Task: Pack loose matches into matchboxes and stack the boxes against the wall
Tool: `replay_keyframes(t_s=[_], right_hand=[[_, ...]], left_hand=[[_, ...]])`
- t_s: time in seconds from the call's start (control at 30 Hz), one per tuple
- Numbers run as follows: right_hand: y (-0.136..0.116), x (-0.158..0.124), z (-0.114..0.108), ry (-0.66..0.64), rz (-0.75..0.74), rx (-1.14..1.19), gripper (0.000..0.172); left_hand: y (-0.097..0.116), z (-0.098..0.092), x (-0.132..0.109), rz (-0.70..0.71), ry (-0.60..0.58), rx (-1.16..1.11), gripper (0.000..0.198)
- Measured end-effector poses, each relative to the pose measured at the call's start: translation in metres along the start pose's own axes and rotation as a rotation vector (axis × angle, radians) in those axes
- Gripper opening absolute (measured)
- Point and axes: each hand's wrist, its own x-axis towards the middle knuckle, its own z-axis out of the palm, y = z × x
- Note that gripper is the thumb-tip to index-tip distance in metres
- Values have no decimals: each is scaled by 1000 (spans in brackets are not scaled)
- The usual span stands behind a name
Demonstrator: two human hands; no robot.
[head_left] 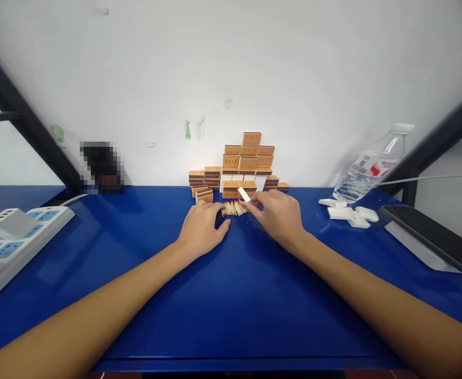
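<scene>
A small pile of matches (234, 209) with red heads lies on the blue table, between my two hands. My left hand (202, 227) rests at the pile's left side, thumb and forefinger apart, with nothing seen in its grip. On the other side my right hand (280, 215) pinches a small white matchbox tray (244, 195), tilted above the matches. Whether the tray contains anything cannot be seen. Close behind rises a stepped stack of orange matchboxes (250, 162). A few more matchboxes (204, 196) stand just beyond my left fingers.
Several white pieces (340, 212) lie at the right, before a leaning clear bottle (367, 168). A dark phone (436, 237) is at the right edge. At left is a power strip (52, 217) with plugs. A white wall (155, 79) closes off the table's back (151, 202).
</scene>
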Motion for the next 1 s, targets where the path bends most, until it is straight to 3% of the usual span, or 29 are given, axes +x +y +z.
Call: replay_keyframes(t_s=[0.23, 0.33, 0.47, 0.5, 0.63, 0.7, 0.77, 0.87, 1.0], right_hand=[[15, 3, -18, 131, 163, 250, 28], [36, 7, -25, 228, 298, 362, 31], [80, 19, -41, 304, 441, 330, 34], [94, 22, -46, 259, 448, 336, 34], [145, 29, -63, -181, 441, 268, 37], [163, 28, -63, -403, 461, 150, 38], [174, 26, -58, -541, 450, 19, 41], [179, 22, -48, -571, 430, -186, 43], [174, 21, -41, -431, 418, -293, 38]], left_hand=[[-19, -16, 11, -15, 224, 96, 14], [-31, -21, 15, -85, 266, 202, 22], [-38, -20, 16, -107, 238, 278, 28], [-39, -19, 16, -106, 225, 283, 28], [-40, -16, 17, -101, 192, 270, 28], [-41, -17, 18, -99, 191, 270, 28], [-42, -17, 18, -100, 189, 277, 29], [-44, -18, 19, -106, 176, 284, 28], [-45, -19, 19, -116, 167, 252, 24]])
